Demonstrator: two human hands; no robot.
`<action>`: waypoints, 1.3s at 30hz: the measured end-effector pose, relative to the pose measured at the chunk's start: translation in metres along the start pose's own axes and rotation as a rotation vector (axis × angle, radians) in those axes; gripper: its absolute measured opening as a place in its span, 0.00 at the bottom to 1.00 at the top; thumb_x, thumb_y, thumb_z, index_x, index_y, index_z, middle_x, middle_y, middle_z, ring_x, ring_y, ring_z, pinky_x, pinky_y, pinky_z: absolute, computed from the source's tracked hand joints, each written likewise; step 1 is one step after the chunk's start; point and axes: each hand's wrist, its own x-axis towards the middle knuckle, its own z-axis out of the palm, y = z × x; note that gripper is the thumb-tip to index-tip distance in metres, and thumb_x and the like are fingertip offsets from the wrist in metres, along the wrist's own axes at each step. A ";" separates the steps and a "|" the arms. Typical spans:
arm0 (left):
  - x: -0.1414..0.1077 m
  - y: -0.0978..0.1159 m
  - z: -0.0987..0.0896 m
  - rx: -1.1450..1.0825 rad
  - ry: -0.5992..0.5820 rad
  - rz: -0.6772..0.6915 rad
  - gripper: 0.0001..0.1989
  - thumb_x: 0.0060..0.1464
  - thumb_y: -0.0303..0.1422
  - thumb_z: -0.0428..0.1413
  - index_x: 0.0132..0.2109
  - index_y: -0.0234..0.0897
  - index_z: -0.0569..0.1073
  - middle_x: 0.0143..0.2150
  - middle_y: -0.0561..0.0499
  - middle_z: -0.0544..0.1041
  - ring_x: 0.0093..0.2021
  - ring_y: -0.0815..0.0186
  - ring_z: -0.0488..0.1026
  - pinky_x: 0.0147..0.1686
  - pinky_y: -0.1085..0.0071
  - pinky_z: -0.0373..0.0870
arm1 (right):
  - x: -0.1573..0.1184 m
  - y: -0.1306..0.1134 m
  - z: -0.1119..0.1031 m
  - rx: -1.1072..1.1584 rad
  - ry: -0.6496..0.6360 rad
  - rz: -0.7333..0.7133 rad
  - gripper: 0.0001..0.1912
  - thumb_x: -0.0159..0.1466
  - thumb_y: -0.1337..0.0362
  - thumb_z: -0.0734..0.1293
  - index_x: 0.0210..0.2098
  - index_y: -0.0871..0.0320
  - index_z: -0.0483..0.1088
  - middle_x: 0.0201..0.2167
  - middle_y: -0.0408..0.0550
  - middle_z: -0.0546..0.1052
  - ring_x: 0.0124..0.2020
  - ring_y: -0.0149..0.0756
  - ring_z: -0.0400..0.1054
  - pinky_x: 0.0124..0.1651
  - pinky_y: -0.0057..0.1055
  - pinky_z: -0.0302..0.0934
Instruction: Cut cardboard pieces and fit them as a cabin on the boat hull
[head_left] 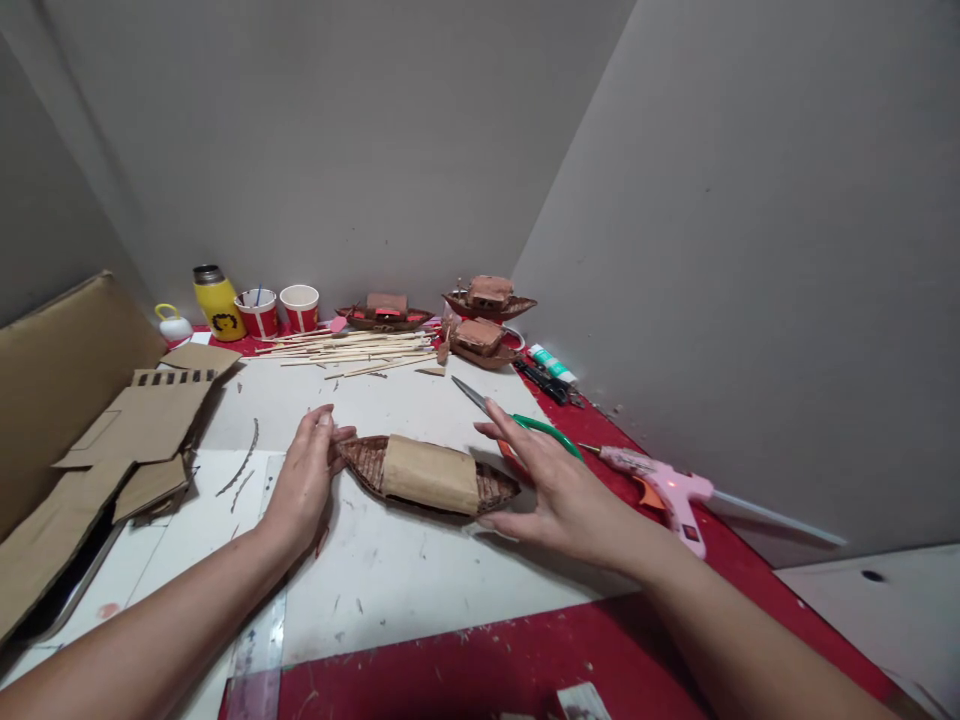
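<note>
A small brown model boat [431, 474] with a plain tan cardboard roof lies on the white sheet between my hands. At its left tip, my left hand [304, 478] has its fingers bent and fairly close together against the hull; what they grip is hard to tell. My right hand [559, 490] is spread around the boat's right tip, thumb near the lower edge and fingers raised above it. Green-handled scissors [544, 428] lie partly behind the right hand's fingers, blades pointing up and left.
Three finished-looking boats [491, 292] and thin wooden sticks [360, 348] lie at the back. A pink glue gun [671, 488] rests at right. Cardboard pieces [142, 415] cover the left. Behind stand paper cups [300, 308] and a yellow bottle [217, 305]. A clear ruler [259, 640] lies under my left forearm.
</note>
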 end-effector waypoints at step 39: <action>-0.024 0.023 0.009 -0.216 -0.387 -0.068 0.32 0.60 0.42 0.56 0.68 0.51 0.53 0.61 0.43 0.71 0.54 0.57 0.73 0.50 0.63 0.70 | 0.007 -0.018 0.018 0.638 0.034 0.275 0.56 0.54 0.60 0.72 0.71 0.52 0.34 0.68 0.59 0.57 0.63 0.50 0.61 0.61 0.48 0.56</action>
